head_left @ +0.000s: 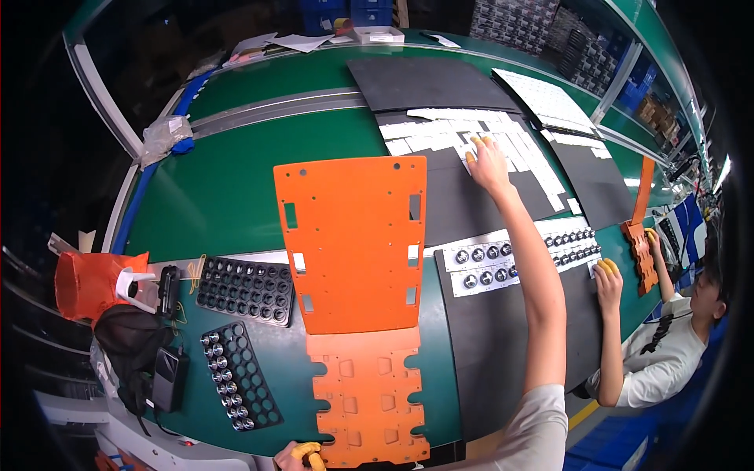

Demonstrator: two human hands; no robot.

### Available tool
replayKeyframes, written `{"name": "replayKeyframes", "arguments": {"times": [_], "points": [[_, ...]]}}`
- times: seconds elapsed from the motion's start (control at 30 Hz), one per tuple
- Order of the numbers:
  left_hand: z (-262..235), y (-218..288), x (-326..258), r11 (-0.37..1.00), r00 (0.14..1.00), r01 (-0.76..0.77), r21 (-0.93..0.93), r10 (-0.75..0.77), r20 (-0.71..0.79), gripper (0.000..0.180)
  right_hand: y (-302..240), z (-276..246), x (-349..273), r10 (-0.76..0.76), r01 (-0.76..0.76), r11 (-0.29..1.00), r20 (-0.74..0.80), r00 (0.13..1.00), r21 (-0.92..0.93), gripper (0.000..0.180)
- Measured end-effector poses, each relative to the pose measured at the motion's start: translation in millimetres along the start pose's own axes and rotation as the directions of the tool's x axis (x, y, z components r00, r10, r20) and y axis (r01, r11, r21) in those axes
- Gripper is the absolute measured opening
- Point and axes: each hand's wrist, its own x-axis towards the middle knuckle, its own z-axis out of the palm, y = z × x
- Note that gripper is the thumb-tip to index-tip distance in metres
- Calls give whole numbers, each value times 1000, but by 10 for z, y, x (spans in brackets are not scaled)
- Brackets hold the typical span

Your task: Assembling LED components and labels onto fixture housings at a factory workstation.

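My right hand (491, 163), with yellow finger cots, reaches far over the table. Its fingers are apart, with the tips at a spread of flat white strips (522, 149) on a black foam mat (452, 200). My left hand (297, 457), also in yellow cots, is curled at the bottom edge, beside the lower left side of an orange moulded fixture (365, 392). What it may hold is hidden. The fixture's flat orange lid (353, 243), with holes and slots, stands raised behind it. Right of the fixture lie white strips with round black lens-like parts (479, 267), partly covered by my right forearm.
Two black trays, one of dark round pockets (245, 290) and one partly filled with shiny round parts (242, 377), lie left. An orange bag (94, 284) is farther left. A co-worker (667, 353) at right has one hand (609, 284) by the strips, another at an orange fixture (640, 255).
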Motion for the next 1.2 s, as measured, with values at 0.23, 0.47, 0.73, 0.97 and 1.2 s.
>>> {"name": "replayKeyframes", "arguments": {"times": [0.23, 0.47, 0.73, 0.97, 1.2], "points": [[77, 51, 49, 997, 994, -61, 44, 65, -86, 12, -53, 379, 127, 66, -57, 998, 280, 958, -37, 54], [122, 61, 36, 998, 988, -64, -2, 63, -143, 16, 69, 432, 111, 72, -86, 995, 234, 970, 52, 51], [123, 97, 29, 996, 982, -87, 20, 89, -169, 16, 78, 398, -114, 101, -104, 995, 191, 976, 7, 45], [177, -57, -119, 998, 980, -6, 61, 18, -200, 25, -82, 328, -263, 178, -184, 983, 211, 961, 7, 39], [205, -171, -143, 997, 966, -66, 41, 75, -247, 22, -275, 117, -446, 232, -243, 970, 259, 938, 9, 39]]}}
